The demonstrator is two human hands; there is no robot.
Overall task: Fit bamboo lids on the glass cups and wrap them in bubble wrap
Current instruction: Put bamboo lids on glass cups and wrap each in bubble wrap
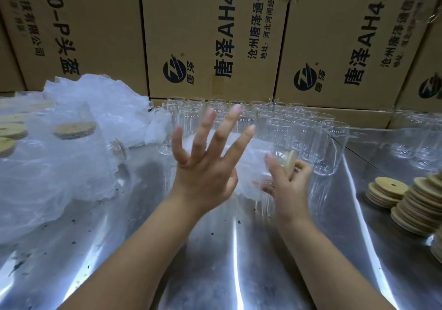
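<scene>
From the head camera, the wrapping step is in hand. The left hand (205,166) hangs at centre with all fingers splayed wide, its grip released, palm just over a lidded cup (270,164) lying on its side in a sheet of bubble wrap (241,164). The right hand (287,180), at about three o'clock of the left, curls its grip round that cup near the bamboo lid (291,161), which faces right.

Judging by this, the next move calls for the left hand to come down on the wrap and roll it snug while the right steadies the lid end.

Counting now: bare glass cups (303,137) stand packed at twelve o'clock, well over twenty, too overlapped for an exact figure. Loose lids (406,202) sit in at least three stacks at three o'clock on the metal surface (215,262). At nine o'clock, a heap of wrapped cups (71,142) shows about four lids through the plastic. Cardboard boxes (215,35) wall the back.
</scene>
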